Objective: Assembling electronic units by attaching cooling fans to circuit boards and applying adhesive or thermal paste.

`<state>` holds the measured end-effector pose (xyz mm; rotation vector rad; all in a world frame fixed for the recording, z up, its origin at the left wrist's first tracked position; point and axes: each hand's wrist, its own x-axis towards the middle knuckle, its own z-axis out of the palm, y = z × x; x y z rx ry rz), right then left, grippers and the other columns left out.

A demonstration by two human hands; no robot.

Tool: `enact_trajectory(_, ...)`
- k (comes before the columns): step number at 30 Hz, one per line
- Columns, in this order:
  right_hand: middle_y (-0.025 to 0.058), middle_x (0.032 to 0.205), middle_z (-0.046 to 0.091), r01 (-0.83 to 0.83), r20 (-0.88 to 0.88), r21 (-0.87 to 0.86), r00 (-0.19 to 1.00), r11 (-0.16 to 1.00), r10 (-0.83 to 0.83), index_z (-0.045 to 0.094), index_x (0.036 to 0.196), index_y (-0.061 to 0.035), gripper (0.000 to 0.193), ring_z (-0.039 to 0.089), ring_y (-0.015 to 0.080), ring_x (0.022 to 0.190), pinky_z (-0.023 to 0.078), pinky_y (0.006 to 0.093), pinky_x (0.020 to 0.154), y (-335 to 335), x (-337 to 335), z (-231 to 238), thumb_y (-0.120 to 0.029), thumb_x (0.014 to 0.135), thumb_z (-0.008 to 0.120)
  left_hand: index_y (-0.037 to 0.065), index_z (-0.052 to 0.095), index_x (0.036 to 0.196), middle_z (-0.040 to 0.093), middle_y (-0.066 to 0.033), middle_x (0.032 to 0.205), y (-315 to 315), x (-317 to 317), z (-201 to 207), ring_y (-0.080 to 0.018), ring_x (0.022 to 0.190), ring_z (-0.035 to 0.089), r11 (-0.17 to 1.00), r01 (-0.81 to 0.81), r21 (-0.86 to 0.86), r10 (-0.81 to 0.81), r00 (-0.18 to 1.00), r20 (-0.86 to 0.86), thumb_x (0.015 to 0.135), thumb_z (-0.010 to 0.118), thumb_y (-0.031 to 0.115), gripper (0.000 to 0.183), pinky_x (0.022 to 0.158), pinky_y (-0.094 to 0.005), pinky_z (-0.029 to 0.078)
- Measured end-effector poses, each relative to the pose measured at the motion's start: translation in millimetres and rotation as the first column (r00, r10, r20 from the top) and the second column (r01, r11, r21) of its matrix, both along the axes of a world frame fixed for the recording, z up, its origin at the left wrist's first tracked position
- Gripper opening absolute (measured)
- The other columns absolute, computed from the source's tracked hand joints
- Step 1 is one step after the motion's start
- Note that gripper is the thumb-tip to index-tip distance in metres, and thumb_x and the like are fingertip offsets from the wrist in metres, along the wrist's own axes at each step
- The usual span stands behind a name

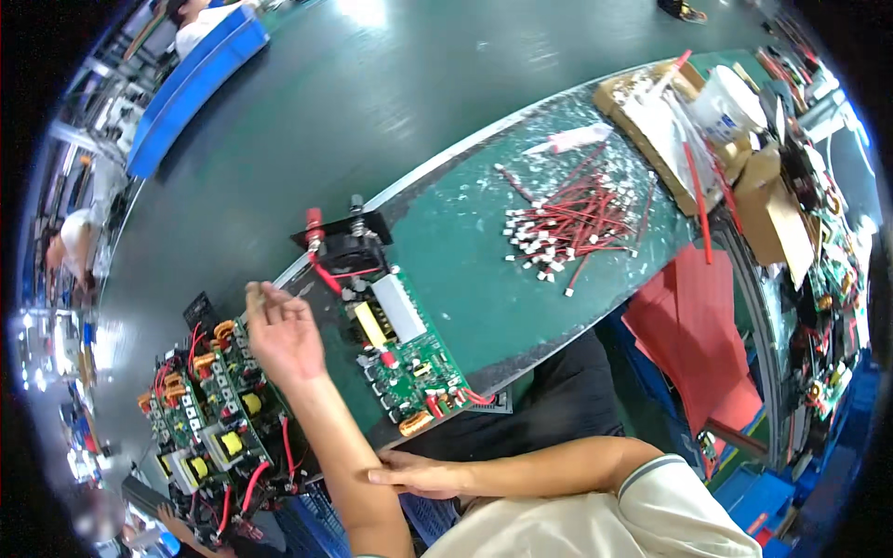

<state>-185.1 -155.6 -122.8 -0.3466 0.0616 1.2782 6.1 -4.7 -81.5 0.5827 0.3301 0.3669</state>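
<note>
My left hand is raised over the table edge, palm up with its fingers stretched and slightly bent, holding nothing. It is just left of a green circuit board. That board carries a pale grey block, a yellow transformer and a copper coil, and a black end panel with a red and a black terminal stands at its far end. My right hand grips my left forearm near the elbow, thumb on top and fingers partly hidden. More circuit boards are stacked to the left of my left arm.
Red wires with white connectors lie heaped on the green tabletop, near a white tube. A cardboard tray and a white tub sit farther right. Red sheets lie below the right edge. Across stands a blue bin.
</note>
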Motion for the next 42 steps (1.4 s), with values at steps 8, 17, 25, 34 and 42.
enact_trajectory(8,0.0172,0.128,0.058,0.014,0.157,-0.537,0.984,0.843,0.083,0.045,0.141,-0.0047,0.079,0.054,0.0224,0.118,0.046,0.0342,0.096,-94.6,-20.9,-56.8,-0.042,0.08,0.078,0.005,0.059,0.114,0.061,-0.0056,0.112,-38.5,-22.1,18.5,-0.0143,0.1,0.057,0.428,-0.052,0.902,-0.059,0.995,0.085,0.085,0.072,0.018,0.034,0.091,-0.0304,0.043)
enact_trajectory(17,0.0041,0.105,0.066,0.637,-0.101,-0.412,0.678,0.651,-0.728,0.06,0.114,-0.0101,0.027,0.064,0.0208,0.093,0.052,0.0403,0.089,-151.5,-3.0,-66.1,-0.025,0.092,0.066,0.005,0.058,0.125,0.054,-0.012,0.13,-63.8,-48.6,42.9,-0.0308,0.119,0.052,-0.334,0.042,0.942,-0.451,0.87,-0.198,0.066,0.08,0.002,0.063,0.101,-0.0382,0.043)
enact_trajectory(25,0.015,0.115,0.059,0.959,0.962,-0.271,0.273,0.087,-0.016,0.043,0.133,0.0014,0.051,0.061,0.0242,0.103,0.047,0.0359,0.094,-165.0,-44.9,35.2,0.002,0.086,0.062,0.009,0.061,0.124,0.059,-0.0128,0.112,-64.2,-54.7,48.1,-0.0321,0.101,0.056,-0.423,-0.043,0.905,-0.406,0.902,-0.147,0.064,0.082,0.009,0.064,0.089,-0.0403,0.048)
enact_trajectory(34,0.0258,0.117,0.062,0.871,0.922,-0.275,0.117,0.408,0.37,0.041,0.139,-0.0012,0.069,0.066,0.0269,0.103,0.052,0.0379,0.088,-166.2,173.7,112.9,-0.017,0.082,0.076,0.009,0.049,0.135,0.061,-0.0125,0.102,-67.3,-84.3,30.8,-0.0335,0.091,0.059,-0.364,0.127,0.923,0.31,0.951,-0.009,0.066,0.085,0.015,0.078,0.08,-0.0426,0.047)
enact_trajectory(42,0.017,0.122,0.059,0.977,0.385,-0.209,0.123,-0.043,0.915,0.07,0.096,-0.0017,0.029,0.052,0.0378,0.116,0.041,0.0441,0.098,-242.5,207.8,92.1,-0.025,0.079,0.072,0.006,0.043,0.14,0.057,-0.0162,0.108,-66.8,-111.4,41.6,-0.0303,0.093,0.059,-0.119,0.21,0.97,0.406,0.902,-0.146,0.076,0.079,0.014,0.074,0.081,-0.0417,0.049)
